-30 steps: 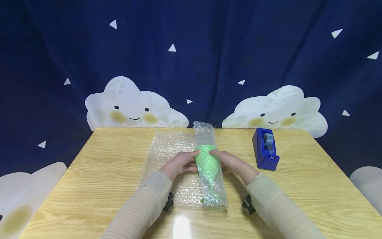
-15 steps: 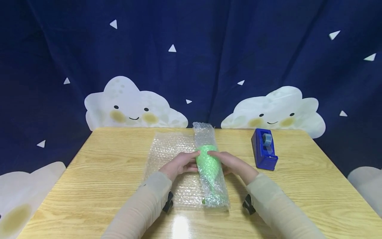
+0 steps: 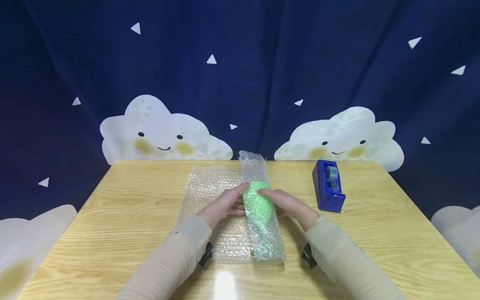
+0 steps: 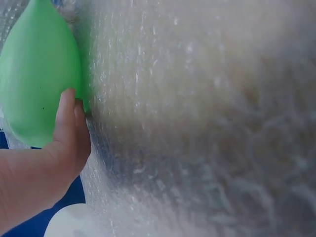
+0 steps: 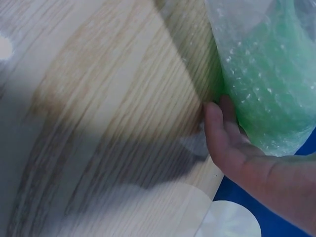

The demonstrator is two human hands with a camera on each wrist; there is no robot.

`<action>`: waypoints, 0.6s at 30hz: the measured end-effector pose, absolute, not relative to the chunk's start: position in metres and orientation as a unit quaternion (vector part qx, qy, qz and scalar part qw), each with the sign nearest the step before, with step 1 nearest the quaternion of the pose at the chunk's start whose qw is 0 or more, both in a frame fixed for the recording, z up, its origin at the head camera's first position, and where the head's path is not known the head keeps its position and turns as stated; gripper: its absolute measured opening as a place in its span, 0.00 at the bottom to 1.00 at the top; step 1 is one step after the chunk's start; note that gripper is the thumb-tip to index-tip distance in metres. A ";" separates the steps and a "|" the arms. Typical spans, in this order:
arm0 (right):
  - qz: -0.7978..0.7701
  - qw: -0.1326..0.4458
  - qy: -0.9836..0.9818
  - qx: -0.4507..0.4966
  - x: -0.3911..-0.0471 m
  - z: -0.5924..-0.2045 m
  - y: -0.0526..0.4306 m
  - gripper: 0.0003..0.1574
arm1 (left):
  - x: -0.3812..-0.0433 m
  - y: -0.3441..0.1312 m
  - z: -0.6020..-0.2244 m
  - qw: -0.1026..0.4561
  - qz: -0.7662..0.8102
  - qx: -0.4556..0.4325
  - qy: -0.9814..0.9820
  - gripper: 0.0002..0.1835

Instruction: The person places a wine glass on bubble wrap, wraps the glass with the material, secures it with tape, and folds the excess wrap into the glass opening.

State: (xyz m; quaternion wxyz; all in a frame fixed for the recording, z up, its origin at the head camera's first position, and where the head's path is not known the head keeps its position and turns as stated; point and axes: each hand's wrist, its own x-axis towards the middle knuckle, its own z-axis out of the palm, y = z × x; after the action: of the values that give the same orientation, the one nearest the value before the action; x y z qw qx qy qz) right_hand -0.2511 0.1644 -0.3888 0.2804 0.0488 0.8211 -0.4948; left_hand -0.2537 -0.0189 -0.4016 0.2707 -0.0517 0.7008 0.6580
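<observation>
A green goblet [image 3: 258, 204] lies on its side along the right edge of a bubble wrap sheet [image 3: 210, 183], its wide end away from me. One layer of the wrap is folded over its top. My left hand [image 3: 226, 203] holds the goblet from the left, thumb up by its wide end; in the left wrist view the fingers touch the bare green bowl [image 4: 39, 74]. From the right, my right hand [image 3: 288, 203] grips it through the wrap, thumb on top and fingers low along the side. In the right wrist view, wrap covers the bowl [image 5: 276, 84].
A blue tape dispenser [image 3: 328, 187] with a roll of clear tape [image 3: 331, 173] stands at the right on the wooden table [image 3: 123, 208]. Behind the table's back edge hangs a dark blue curtain [image 3: 240, 83] with printed clouds. The wrap's flat part spreads leftward.
My left thumb has slid slightly farther up by the goblet's wide end. The head view has turned a little to the right. Goblet and wrap otherwise lie nearly the same.
</observation>
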 end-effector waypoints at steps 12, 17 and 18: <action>-0.493 0.285 0.821 0.037 -0.249 -0.389 0.165 0.48 | -0.254 -0.019 -0.403 0.267 0.674 -0.061 0.686 0.24; -0.506 0.294 0.810 0.030 -0.248 -0.392 0.165 0.50 | -0.255 -0.020 -0.402 0.277 0.682 -0.066 0.674 0.22; -0.508 0.295 0.809 0.027 -0.248 -0.392 0.166 0.51 | -0.255 -0.020 -0.401 0.279 0.682 -0.065 0.673 0.22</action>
State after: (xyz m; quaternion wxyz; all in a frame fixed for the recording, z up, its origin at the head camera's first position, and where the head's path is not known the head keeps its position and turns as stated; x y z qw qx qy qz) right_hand -0.2481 0.1655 -0.3920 0.2951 0.0275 0.8091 -0.5075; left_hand -0.2549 -0.0199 -0.4015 0.2787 -0.0650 0.6733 0.6818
